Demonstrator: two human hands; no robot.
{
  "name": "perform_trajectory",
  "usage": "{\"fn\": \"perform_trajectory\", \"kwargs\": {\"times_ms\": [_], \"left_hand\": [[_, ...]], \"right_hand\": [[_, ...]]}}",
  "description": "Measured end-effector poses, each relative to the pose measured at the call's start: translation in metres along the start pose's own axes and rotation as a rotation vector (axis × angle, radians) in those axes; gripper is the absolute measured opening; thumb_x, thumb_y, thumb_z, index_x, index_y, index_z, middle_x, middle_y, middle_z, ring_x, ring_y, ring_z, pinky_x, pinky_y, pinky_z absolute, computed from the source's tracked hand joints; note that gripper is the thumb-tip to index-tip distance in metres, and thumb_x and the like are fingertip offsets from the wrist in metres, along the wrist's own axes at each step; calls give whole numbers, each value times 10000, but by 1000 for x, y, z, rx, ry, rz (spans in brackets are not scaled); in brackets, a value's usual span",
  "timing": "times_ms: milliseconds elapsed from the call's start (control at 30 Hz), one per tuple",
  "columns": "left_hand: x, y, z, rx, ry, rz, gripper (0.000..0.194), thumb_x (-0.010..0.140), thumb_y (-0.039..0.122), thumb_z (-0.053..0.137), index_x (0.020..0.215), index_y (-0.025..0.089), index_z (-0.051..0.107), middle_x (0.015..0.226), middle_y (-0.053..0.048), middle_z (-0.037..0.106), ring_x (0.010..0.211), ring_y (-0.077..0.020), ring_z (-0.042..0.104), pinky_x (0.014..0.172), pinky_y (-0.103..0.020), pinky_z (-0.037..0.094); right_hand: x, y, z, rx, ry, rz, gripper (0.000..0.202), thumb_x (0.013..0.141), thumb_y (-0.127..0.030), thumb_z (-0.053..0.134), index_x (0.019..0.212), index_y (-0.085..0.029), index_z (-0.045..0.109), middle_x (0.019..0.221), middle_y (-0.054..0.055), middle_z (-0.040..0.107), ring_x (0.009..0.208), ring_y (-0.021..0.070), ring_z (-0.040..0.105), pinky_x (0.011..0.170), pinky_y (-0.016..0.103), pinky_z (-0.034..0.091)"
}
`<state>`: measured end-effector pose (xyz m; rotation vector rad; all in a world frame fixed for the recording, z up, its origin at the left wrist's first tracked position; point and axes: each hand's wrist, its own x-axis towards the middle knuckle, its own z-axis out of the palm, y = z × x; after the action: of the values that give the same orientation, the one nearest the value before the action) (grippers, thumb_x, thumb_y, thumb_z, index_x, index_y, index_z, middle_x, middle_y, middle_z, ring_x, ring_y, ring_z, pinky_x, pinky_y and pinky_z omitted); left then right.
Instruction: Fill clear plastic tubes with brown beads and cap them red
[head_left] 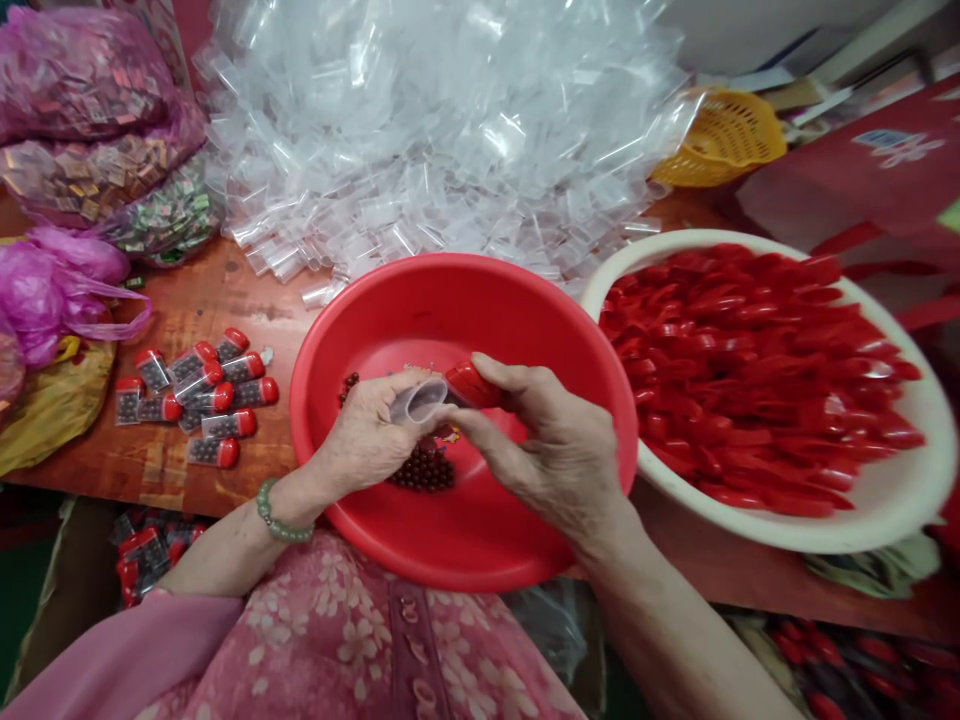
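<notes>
Over a red plastic basin [480, 555], my left hand [367, 435] grips a clear plastic tube [426, 400] with its open mouth turned toward me. Just to its right, my right hand [551, 440] pinches a red plastic cap [474, 384] between thumb and fingers. The cap is close to the tube's mouth; whether they touch I cannot tell. Dark red-brown beads [424, 470] lie in a heap on the basin floor below my hands, with a few more partly hidden behind my left hand.
Several filled, red-capped tubes [214, 398] lie on the wooden table at left, near pink bags [75, 75]. Clear tubes [450, 150] pile up behind the basin. A cream basin [892, 500] of red caps [735, 370] stands right, a yellow basket [724, 140] behind it.
</notes>
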<state>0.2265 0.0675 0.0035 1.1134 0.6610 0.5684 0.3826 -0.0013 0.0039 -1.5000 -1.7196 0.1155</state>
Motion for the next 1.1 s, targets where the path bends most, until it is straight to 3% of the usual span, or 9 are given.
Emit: {"fn": "perform_trajectory", "kwargs": {"times_ms": [67, 133, 300, 567, 700, 833, 933, 1033, 1100], "left_hand": [[0, 3, -1, -49, -13, -38, 361, 770, 476, 748, 773, 140, 616, 678, 14, 581, 607, -82, 507, 606, -230, 410], [1, 4, -1, -141, -12, -90, 350, 758, 464, 757, 787, 146, 617, 674, 14, 594, 601, -87, 526, 603, -232, 421], [4, 1, 0, -298, 14, -109, 349, 680, 419, 835, 798, 139, 663, 731, 13, 613, 678, -93, 575, 693, -241, 471], [6, -2, 0, -366, -12, -105, 310, 689, 384, 845, 745, 127, 679, 712, 15, 628, 674, -75, 591, 701, -215, 476], [8, -6, 0, -396, -8, -148, 310, 658, 377, 862, 778, 142, 700, 748, 2, 659, 693, -102, 621, 730, -257, 507], [8, -4, -3, -316, -37, -116, 248, 755, 384, 783, 801, 151, 711, 762, -17, 686, 719, -127, 644, 770, -295, 528], [0, 4, -11, -157, 104, 21, 240, 809, 355, 741, 941, 155, 724, 916, -43, 732, 873, -157, 679, 886, -323, 531], [-12, 10, -20, -14, 279, 158, 300, 837, 359, 719, 1053, 151, 707, 1041, -74, 747, 978, -181, 690, 948, -338, 534], [-21, 10, -24, 33, 357, 223, 312, 861, 367, 692, 1089, 153, 697, 1064, -77, 750, 987, -182, 697, 954, -337, 546]], "right_hand": [[-1, 0, 3, -92, -40, -63, 666, 817, -523, 711, 1354, -196, 490, 1044, 122, 705, 896, 262, 720, 686, 375, 623], [0, -1, 7, -167, -86, -99, 812, 804, -596, 685, 1422, -164, 386, 1080, 150, 663, 930, 286, 696, 675, 393, 612], [6, 0, 14, -382, -34, -208, 605, 863, -404, 604, 1352, -114, 399, 1001, 149, 647, 813, 251, 651, 642, 362, 569], [14, 9, 18, -437, 73, -380, 533, 803, -377, 601, 1228, -72, 495, 838, 116, 660, 709, 227, 629, 632, 354, 515], [10, 11, 21, -370, 50, -351, 585, 785, -389, 624, 1269, -89, 489, 823, 119, 668, 666, 239, 612, 666, 409, 514], [7, 14, 18, -252, -37, -211, 605, 782, -432, 674, 1289, -145, 510, 981, 160, 692, 816, 301, 655, 741, 450, 534], [10, 20, 10, -237, -46, -68, 616, 761, -478, 719, 1262, -173, 532, 1062, 149, 673, 894, 301, 659, 777, 448, 552], [15, 28, 3, -249, 217, 60, 643, 759, -483, 746, 1289, -197, 519, 1105, 137, 636, 934, 283, 653, 778, 428, 557], [18, 31, 4, -264, 268, -18, 663, 761, -454, 757, 1320, -203, 502, 1128, 143, 631, 967, 295, 652, 784, 431, 556]]}}
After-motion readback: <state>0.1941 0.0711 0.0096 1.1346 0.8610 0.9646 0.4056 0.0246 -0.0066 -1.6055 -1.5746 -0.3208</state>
